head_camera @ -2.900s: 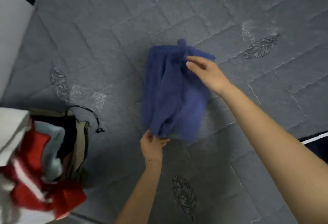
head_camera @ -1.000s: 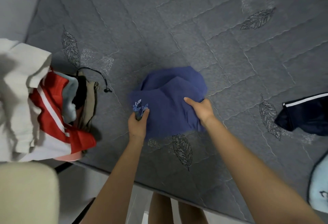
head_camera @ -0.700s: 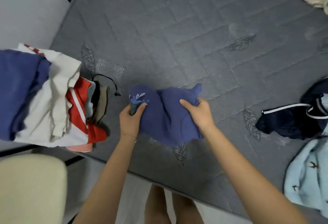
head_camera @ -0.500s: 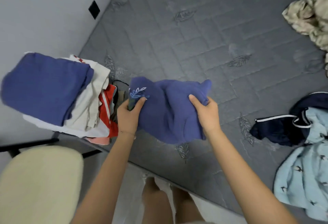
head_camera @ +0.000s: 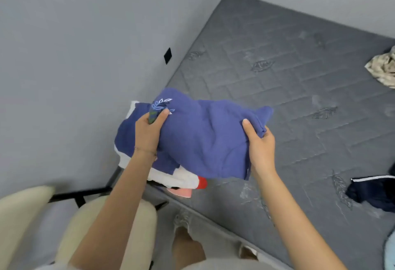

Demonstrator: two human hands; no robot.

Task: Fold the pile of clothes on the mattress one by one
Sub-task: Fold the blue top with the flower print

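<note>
over stack [head_camera: 128, 139] at 9 o'clock | left hand [head_camera: 149, 132], right hand [head_camera: 259, 147] each grasp folded blue garment [head_camera: 203, 141] | risk: sagging middle may unfold, stack may topple

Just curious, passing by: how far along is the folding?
Done: a folded stack at the mattress corner. In hand: the left hand and right hand hold a folded blue garment above it. Left: the crumpled beige garment and navy garment.

Two hands [head_camera: 148, 135] [head_camera: 260, 150], one mattress [head_camera: 288, 66], one stack [head_camera: 128, 141], one blue garment [head_camera: 205, 137], three others [head_camera: 382, 70] [head_camera: 372, 192] [head_camera: 391, 250]
</note>
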